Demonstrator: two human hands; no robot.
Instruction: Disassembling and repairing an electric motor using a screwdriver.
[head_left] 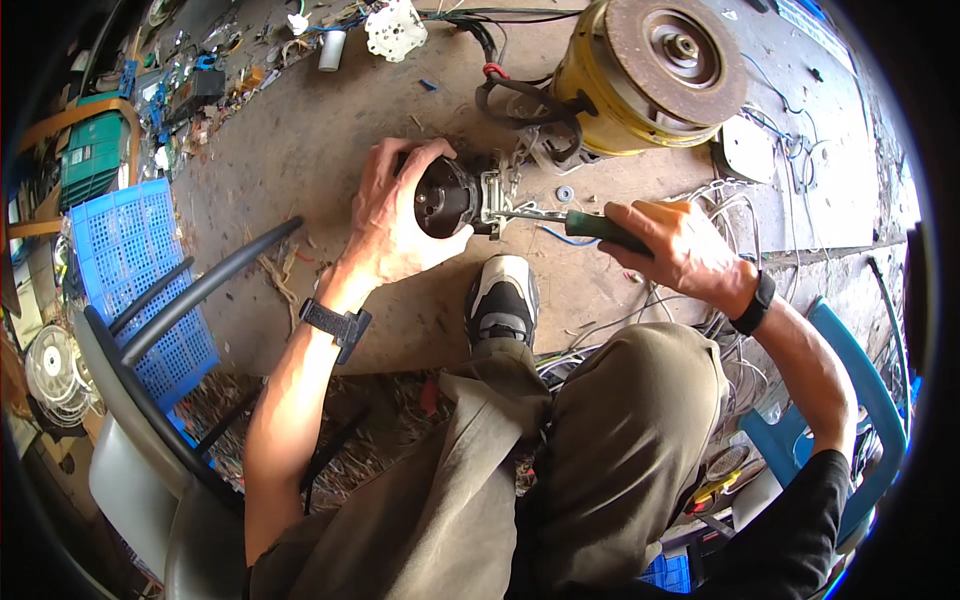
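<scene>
My left hand is wrapped round a dark, round, hollow part that looks like a motor housing, with a hole and bolt inside it. A light metal bracket is on its right side. In my right hand is a screwdriver, gripped by its dark green handle. Its thin shaft points left, and the tip meets the bracket; the exact contact point is too small to make out. A small grey washer lies on the board just above the shaft.
A yellow machine with a rusty round disc stands at the far right, black cables beside it. A perforated white disc lies at the back. To the left are a blue plastic crate and a grey chair. My shoe rests close below the bracket.
</scene>
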